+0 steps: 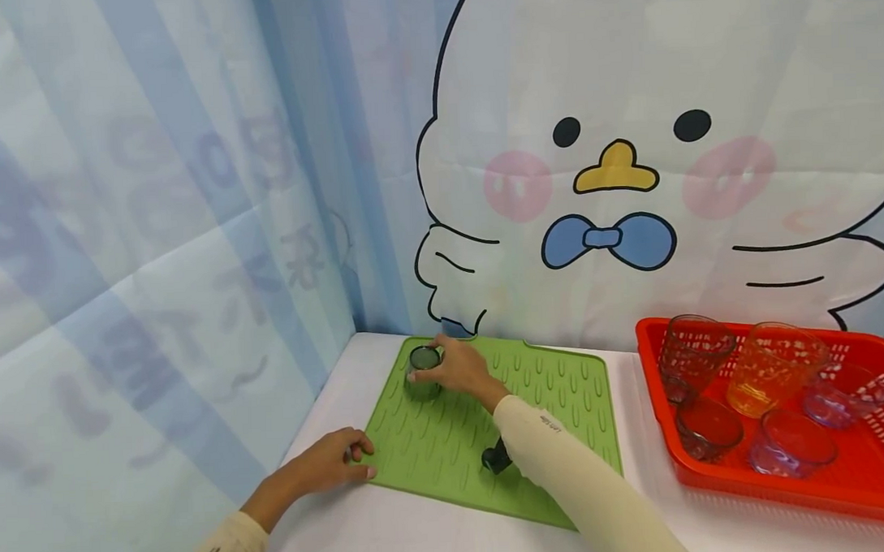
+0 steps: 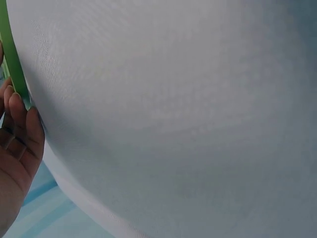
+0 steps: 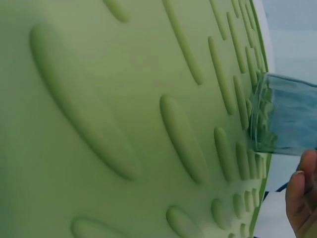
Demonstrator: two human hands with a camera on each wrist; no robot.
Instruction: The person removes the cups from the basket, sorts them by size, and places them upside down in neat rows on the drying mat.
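Note:
My right hand [image 1: 456, 366] grips a smoky grey glass [image 1: 422, 385] near the back left corner of a green ridged mat [image 1: 448, 454]. The glass stands with its smaller end up and its wider end at the mat. In the right wrist view the clear side of the glass [image 3: 287, 116] shows at the right edge, with fingers [image 3: 296, 193] below it. By the mat's front left corner, my left hand [image 1: 335, 461] rests with loosely bent fingers. Its fingertips [image 2: 19, 101] meet the mat's edge [image 2: 15, 64] in the left wrist view.
To the right of the mat stands a red plastic basket [image 1: 786, 491] with several tinted glasses, including an orange glass [image 1: 774, 366] and a purple glass [image 1: 791, 444]. A white cloth [image 1: 334, 540] covers the table. Printed curtains [image 1: 379, 148] close off the back and left.

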